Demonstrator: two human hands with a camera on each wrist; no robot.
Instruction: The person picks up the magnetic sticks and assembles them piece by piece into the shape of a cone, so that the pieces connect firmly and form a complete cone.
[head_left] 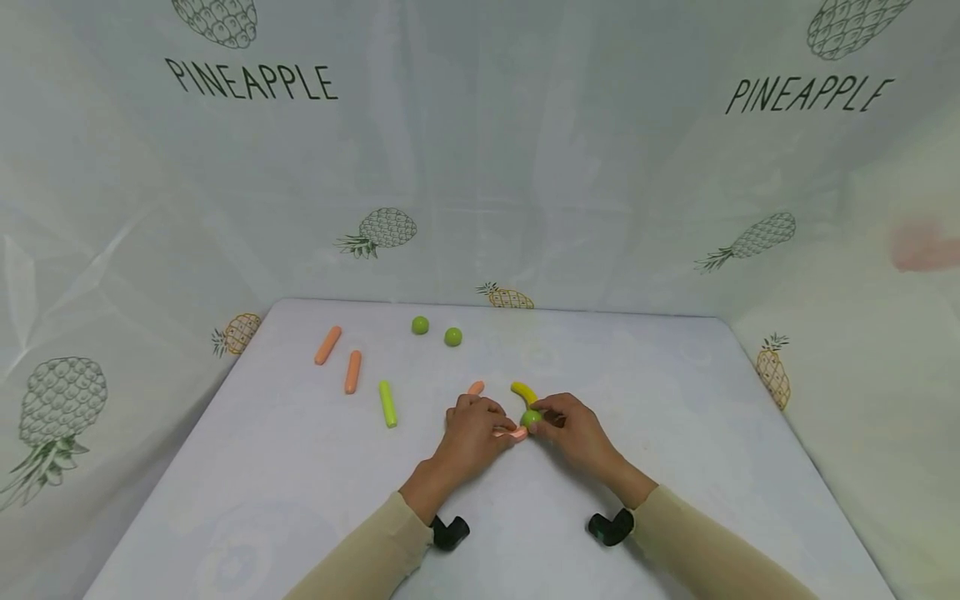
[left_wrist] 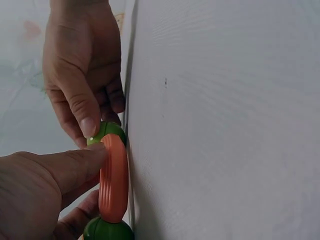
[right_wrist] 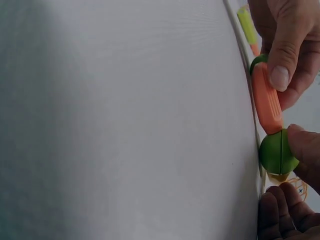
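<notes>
My left hand (head_left: 471, 433) pinches a ribbed orange rod (left_wrist: 114, 185) between thumb and fingers. The rod's right end meets a green ball (head_left: 530, 418), which my right hand (head_left: 576, 429) holds with thumb and fingertips. A second green ball (left_wrist: 109, 230) touches the rod's other end; the left hand hides it in the head view. Behind the held ball, a curved yellow piece (head_left: 522, 391) reaches away from the hands. Another orange rod (head_left: 476, 387) sticks out beyond the left fingers, its near part covered.
On the white tabletop (head_left: 675, 417), two loose orange rods (head_left: 327, 345) and a yellow-green stick (head_left: 387, 404) lie to the left. Two green balls (head_left: 453, 337) rest near the back. A pineapple-printed sheet (head_left: 480, 150) rises behind the table.
</notes>
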